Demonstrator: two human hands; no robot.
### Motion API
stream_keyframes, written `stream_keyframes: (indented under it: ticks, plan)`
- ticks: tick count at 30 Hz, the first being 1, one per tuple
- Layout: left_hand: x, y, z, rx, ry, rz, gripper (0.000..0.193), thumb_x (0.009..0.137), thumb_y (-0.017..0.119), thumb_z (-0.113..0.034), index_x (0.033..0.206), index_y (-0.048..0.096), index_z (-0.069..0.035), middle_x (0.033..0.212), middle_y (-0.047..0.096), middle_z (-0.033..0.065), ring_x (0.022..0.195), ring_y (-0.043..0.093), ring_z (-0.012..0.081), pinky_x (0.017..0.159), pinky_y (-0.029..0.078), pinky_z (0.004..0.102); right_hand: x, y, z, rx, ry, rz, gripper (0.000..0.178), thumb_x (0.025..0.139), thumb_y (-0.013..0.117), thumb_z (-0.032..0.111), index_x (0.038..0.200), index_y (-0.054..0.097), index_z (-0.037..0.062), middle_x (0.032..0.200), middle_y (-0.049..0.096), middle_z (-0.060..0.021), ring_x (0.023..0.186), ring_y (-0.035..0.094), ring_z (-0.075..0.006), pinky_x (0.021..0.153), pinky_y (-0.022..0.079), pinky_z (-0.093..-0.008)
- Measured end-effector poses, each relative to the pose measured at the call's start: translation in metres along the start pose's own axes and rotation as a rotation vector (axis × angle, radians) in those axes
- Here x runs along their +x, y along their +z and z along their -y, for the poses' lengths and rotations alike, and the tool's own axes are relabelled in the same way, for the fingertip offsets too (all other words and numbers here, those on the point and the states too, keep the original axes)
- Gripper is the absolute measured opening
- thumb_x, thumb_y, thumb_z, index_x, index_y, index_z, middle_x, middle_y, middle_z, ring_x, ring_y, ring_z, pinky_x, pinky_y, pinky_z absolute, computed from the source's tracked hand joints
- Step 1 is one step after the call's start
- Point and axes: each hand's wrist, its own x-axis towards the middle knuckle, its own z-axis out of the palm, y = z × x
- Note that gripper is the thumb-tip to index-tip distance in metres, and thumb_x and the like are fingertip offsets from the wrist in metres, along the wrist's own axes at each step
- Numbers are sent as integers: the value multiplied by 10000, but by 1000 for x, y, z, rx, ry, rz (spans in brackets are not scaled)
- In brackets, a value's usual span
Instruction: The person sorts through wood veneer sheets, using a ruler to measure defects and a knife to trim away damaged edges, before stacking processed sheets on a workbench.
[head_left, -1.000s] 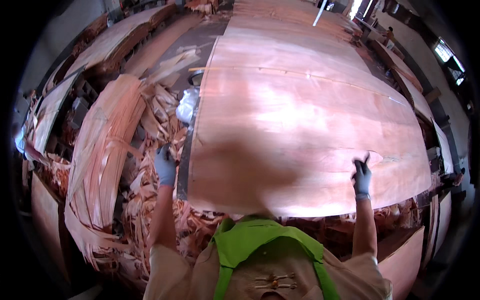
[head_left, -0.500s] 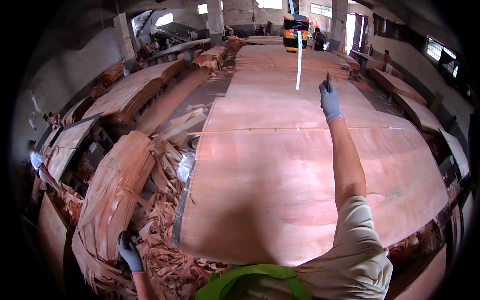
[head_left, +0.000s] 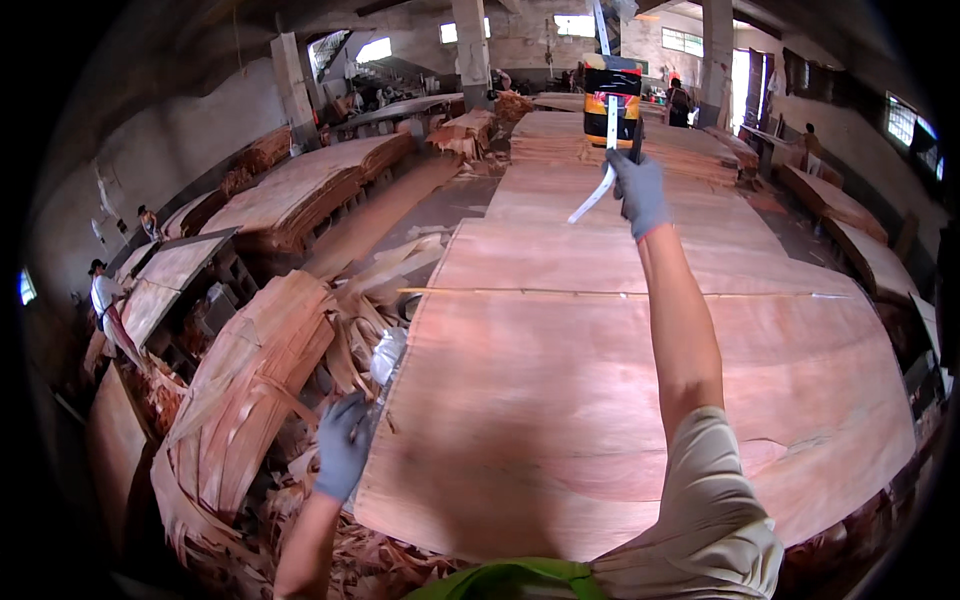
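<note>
co-worker (head_left: 106, 295) at far left of frame, beside a pale sheet-topped stack (head_left: 165, 275). next, curved bundle of reddish veneer (head_left: 250, 375), left-centre, long axis tilted up to the right. loose shavings (head_left: 380, 545) lie along lower left.

left hand (head_left: 342, 445), grey glove, lower left of centre, right by the left edge of the big veneer sheet (head_left: 560, 400); fingers bent, can't tell if they grip the edge or anything else. white plastic bag (head_left: 387, 355) just above it. sheet fills the middle, thin rod (head_left: 520, 291) laid crosswise over it.

white strip (head_left: 611, 125), upper centre-right, hangs in front of a black-and-yellow block (head_left: 630, 90); long axis near upright, lower end bent off to lower left. right hand (head_left: 641, 192), grey glove, arm stretched up the frame, is by far the nearer one; strip runs just left of its fingers, about at the bend. fingers look closed round a dark slim tool (head_left: 637, 140) pointing up; touching the strip or only overlapping it, can't tell. left hand well apart from strip. another person (head_left: 811, 150) far off, upper right.
</note>
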Motion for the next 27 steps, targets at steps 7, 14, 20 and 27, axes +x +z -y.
stream_keyframes:
  ticks: [7, 14, 20, 27]
  plan:
    - [176, 83, -137, -521, -55, 212, 310, 859, 585, -130, 1135, 579, 11, 987, 653, 93, 719, 613, 114, 623, 486, 253, -155, 3, 14, 212, 292, 70, 223, 867, 584, 243, 850, 580, 20, 589, 514, -17, 424, 429, -76, 373, 317, -224]
    - [230, 65, -222, -1223, -174, 588, 254, 897, 525, -141, 1094, 602, -1, 859, 656, 58, 521, 446, 34, 465, 353, 158, -278, -36, 16, 244, 345, 67, 75, 883, 564, 104, 865, 566, 30, 600, 543, -22, 434, 409, -54, 386, 307, -208]
    - [220, 63, -240, -1342, -91, 677, 205, 883, 522, -108, 1038, 619, -13, 725, 576, 20, 522, 418, 48, 453, 326, 188, -310, -61, 22, 104, 308, 72, 54, 876, 561, 35, 889, 565, -17, 656, 566, -35, 586, 534, -95, 529, 420, -220]
    - [222, 82, -189, -1218, 12, 468, 286, 853, 592, -310, 795, 606, -30, 619, 451, -32, 561, 389, 81, 464, 298, 267, -326, 1, 35, 80, 366, -40, 151, 872, 562, 52, 1006, 581, -13, 629, 546, -30, 512, 490, -78, 452, 360, -195]
